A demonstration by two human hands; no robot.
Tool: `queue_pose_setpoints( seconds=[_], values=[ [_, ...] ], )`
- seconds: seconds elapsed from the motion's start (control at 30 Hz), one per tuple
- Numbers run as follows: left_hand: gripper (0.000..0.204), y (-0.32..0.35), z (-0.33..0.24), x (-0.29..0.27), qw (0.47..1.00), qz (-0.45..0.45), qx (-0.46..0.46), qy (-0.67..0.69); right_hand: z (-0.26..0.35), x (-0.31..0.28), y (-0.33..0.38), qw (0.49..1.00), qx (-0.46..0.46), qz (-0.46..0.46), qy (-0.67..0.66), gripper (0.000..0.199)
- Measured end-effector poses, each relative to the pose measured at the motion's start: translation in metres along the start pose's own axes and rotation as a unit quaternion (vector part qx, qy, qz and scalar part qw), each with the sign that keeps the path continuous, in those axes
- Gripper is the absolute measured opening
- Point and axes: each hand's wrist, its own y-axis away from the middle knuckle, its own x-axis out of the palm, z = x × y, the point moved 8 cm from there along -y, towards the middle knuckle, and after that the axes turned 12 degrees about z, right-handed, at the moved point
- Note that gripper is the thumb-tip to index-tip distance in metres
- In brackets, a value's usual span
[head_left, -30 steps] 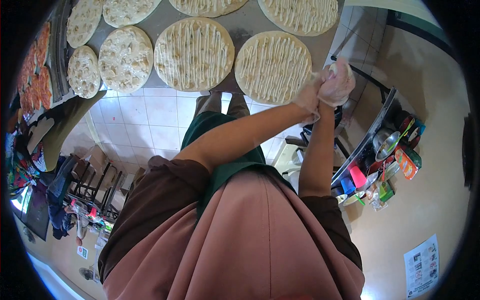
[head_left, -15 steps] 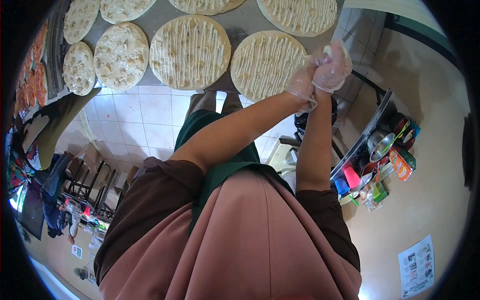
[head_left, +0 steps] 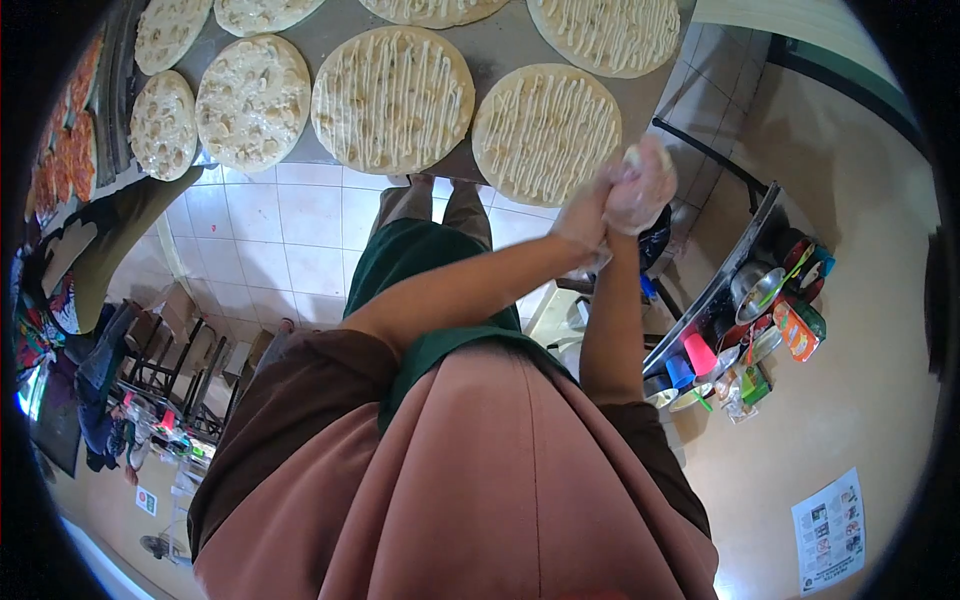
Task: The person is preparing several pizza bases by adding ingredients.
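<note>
My left hand [head_left: 583, 213] and my right hand [head_left: 643, 192], both in clear plastic gloves, are pressed together at the table's right front edge. Their fingers are closed around something whitish, mostly hidden, that I cannot make out. Just to the left lies a round flat dough base [head_left: 546, 135] with lumpy topping and white sauce drizzled in stripes. Another striped round [head_left: 393, 100] lies left of it, and a third [head_left: 607, 35] lies farther back. Farther left, rounds such as this one [head_left: 253, 103] carry a white topping without clear stripes.
The rounds rest on a grey metal table [head_left: 490, 45]. Red-topped bases [head_left: 75, 170] stand at the far left, near another person's clothed leg [head_left: 130, 225]. To my right, a side table holds a metal bowl [head_left: 757, 283], a pink cup [head_left: 700, 354] and a blue cup [head_left: 680, 373].
My clasped hands have come down and slightly left, closer to my body, away from the right-hand round. Both stay closed together. The rounds look the same.
</note>
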Motion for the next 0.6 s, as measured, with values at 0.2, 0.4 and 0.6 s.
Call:
queue_pose_setpoints(
  seconds=[0.2, 0.4, 0.6],
  values=[
    [0.034, -0.028, -0.062, 0.021, 0.994, 0.024, 0.017, 0.103, -0.055, 0.054, -0.034, 0.807, 0.344, 0.048, -0.479, 0.020],
    [0.038, 0.028, -0.014, 0.004, 0.992, -0.022, -0.126, 0.022, -0.003, 0.019, 0.018, 0.991, 0.099, 0.066, -0.053, 0.012],
    [0.042, 0.043, 0.030, -0.018, 0.996, -0.061, -0.010, 0.067, -0.008, 0.034, 0.062, 0.715, 0.469, 0.000, -0.518, 0.011]
  ],
)
